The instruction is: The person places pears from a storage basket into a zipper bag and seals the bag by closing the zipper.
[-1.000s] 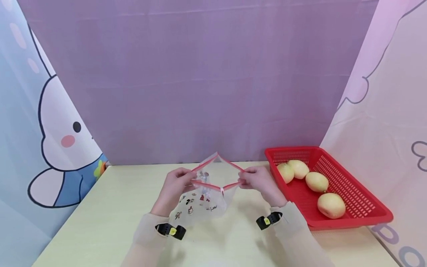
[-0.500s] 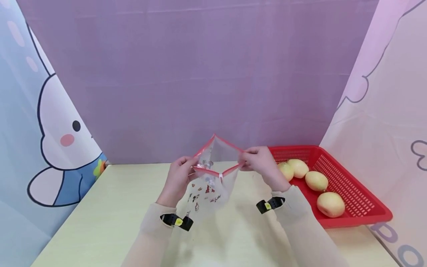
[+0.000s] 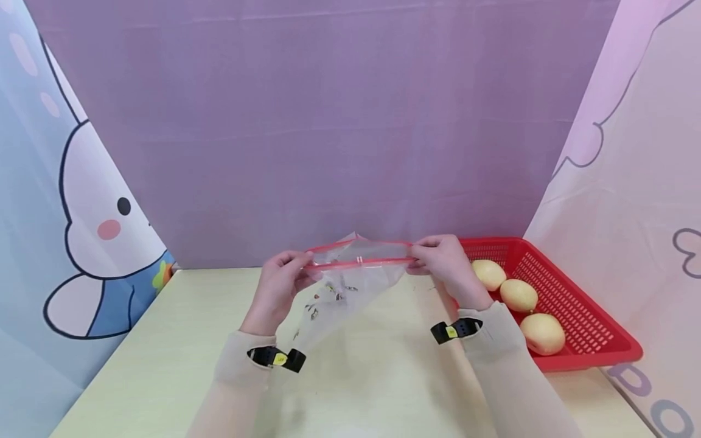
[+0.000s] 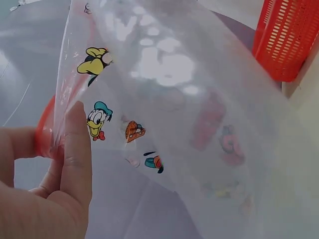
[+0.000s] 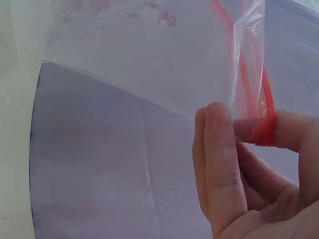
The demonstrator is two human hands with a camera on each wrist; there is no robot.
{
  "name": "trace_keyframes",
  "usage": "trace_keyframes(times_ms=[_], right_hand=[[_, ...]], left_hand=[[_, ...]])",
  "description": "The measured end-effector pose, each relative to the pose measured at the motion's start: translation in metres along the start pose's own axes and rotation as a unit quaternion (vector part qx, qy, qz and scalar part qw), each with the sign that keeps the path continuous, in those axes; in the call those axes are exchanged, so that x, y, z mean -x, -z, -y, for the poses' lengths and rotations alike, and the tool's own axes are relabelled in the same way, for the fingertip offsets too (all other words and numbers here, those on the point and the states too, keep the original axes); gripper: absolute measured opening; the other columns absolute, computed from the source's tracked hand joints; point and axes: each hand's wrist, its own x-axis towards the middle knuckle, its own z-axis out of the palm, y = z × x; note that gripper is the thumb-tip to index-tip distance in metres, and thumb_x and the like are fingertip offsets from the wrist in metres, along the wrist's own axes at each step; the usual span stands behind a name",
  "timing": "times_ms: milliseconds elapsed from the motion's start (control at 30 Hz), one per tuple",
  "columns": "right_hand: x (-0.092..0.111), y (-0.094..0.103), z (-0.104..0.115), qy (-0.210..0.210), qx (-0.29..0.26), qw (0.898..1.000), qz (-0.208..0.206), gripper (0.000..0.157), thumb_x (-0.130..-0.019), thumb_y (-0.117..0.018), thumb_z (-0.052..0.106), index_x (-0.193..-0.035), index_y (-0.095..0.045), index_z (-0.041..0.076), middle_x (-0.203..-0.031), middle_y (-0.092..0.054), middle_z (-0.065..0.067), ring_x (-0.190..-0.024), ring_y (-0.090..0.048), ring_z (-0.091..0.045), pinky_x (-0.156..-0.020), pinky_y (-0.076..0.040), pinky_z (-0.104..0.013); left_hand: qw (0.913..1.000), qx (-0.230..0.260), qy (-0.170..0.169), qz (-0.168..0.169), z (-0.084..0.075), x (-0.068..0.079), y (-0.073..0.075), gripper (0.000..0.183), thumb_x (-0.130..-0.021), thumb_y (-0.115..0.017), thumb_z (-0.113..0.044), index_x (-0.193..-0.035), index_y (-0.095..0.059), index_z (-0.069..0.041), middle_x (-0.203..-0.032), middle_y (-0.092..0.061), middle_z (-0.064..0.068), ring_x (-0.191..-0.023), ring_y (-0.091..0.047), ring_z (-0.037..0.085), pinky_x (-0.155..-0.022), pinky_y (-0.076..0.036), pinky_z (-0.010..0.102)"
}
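Observation:
A clear zip bag [image 3: 342, 292] with a red seal strip and small cartoon prints hangs between both hands above the table. My left hand [image 3: 276, 286] pinches its left top corner; the left wrist view shows thumb and fingers at the red strip, beside the printed film of the bag [image 4: 144, 99]. At the opposite corner my right hand [image 3: 446, 267] pinches the strip, as the right wrist view of the bag [image 5: 149, 64] also shows. The mouth is a narrow gap between the two strip edges. No contents can be made out inside the bag.
A red plastic basket [image 3: 588, 298] stands on the right of the pale table [image 3: 181, 340], with several yellowish round fruits [image 3: 542, 333] in it. Behind the table hangs a purple cloth [image 3: 350, 121]; printed cloths [image 3: 104, 213] flank both sides.
Both hands have moved apart, pulling the bag's mouth from a wide diamond into a narrow slit. The bag rose at first, then its back edge dropped slightly. The right hand now covers part of the basket.

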Motion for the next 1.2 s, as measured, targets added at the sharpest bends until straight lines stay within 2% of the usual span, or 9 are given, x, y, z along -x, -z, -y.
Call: trace_keyframes(times_ms=[233, 433, 567, 667, 900, 1067, 1200], right_hand=[[0.001, -0.003, 0.004, 0.017, -0.024, 0.999, 0.043, 0.031, -0.097, -0.069, 0.014, -0.112, -0.068, -0.013, -0.091, -0.071, -0.014, -0.072, -0.074, -0.02, -0.077, -0.062, -0.036], [-0.001, -0.004, 0.007, 0.013, -0.006, 0.998, 0.062, 0.027, -0.098, -0.069, 0.015, -0.111, -0.069, -0.009, -0.096, -0.069, -0.017, -0.075, -0.073, -0.023, -0.077, -0.062, -0.038], [-0.003, -0.004, 0.009, 0.008, 0.003, 0.997, 0.08, 0.031, -0.098, -0.068, 0.015, -0.115, -0.067, -0.011, -0.1, -0.067, -0.018, -0.079, -0.073, -0.026, -0.078, -0.062, -0.039], [-0.004, -0.003, 0.011, 0.007, 0.023, 0.995, 0.093, 0.032, -0.099, -0.067, 0.017, -0.116, -0.067, -0.01, -0.1, -0.067, -0.018, -0.081, -0.073, -0.028, -0.078, -0.062, -0.04], [-0.003, 0.002, 0.013, 0.026, 0.11, 0.987, 0.115, 0.026, -0.1, -0.066, 0.024, -0.103, -0.071, -0.001, -0.095, -0.07, -0.015, -0.079, -0.073, -0.027, -0.076, -0.063, -0.038], [0.001, 0.007, 0.016, 0.037, 0.138, 0.982, 0.126, 0.026, -0.101, -0.064, 0.023, -0.097, -0.07, -0.002, -0.086, -0.069, -0.017, -0.078, -0.071, -0.035, -0.073, -0.063, -0.037], [0.005, 0.01, 0.016, 0.042, 0.161, 0.977, 0.129, 0.024, -0.101, -0.064, 0.022, -0.101, -0.071, -0.001, -0.085, -0.068, -0.017, -0.075, -0.068, -0.032, -0.072, -0.062, -0.035]], left_hand=[[0.9998, 0.018, -0.007, 0.008, 0.003, -0.002, -0.013, 0.023, -0.101, -0.065, -0.011, -0.108, -0.058, 0.01, -0.098, -0.057, 0.009, -0.076, -0.065, 0.016, -0.076, -0.061, 0.03], [0.9997, 0.016, -0.014, 0.011, 0.009, -0.004, -0.022, 0.024, -0.101, -0.064, -0.012, -0.104, -0.058, 0.01, -0.094, -0.057, 0.009, -0.074, -0.067, 0.016, -0.072, -0.061, 0.028], [0.9997, 0.016, -0.016, 0.011, 0.012, -0.004, -0.027, 0.027, -0.101, -0.064, -0.014, -0.106, -0.057, 0.011, -0.095, -0.057, 0.011, -0.074, -0.068, 0.016, -0.072, -0.061, 0.029], [0.9998, 0.008, -0.018, 0.01, 0.014, -0.005, -0.03, 0.026, -0.101, -0.064, -0.016, -0.105, -0.058, 0.009, -0.094, -0.057, 0.01, -0.075, -0.067, 0.016, -0.072, -0.061, 0.028], [0.9998, -0.008, -0.019, 0.005, 0.02, -0.005, -0.034, 0.025, -0.102, -0.064, -0.017, -0.104, -0.059, 0.007, -0.092, -0.057, 0.008, -0.075, -0.066, 0.017, -0.071, -0.061, 0.029], [0.9998, -0.005, -0.02, 0.005, 0.024, -0.005, -0.037, 0.023, -0.102, -0.064, -0.017, -0.1, -0.06, 0.005, -0.092, -0.058, 0.01, -0.073, -0.066, 0.017, -0.069, -0.061, 0.029], [0.9998, -0.01, -0.018, 0.007, 0.025, -0.005, -0.041, 0.023, -0.102, -0.063, -0.016, -0.102, -0.06, 0.007, -0.093, -0.058, 0.01, -0.073, -0.066, 0.016, -0.07, -0.061, 0.029]])
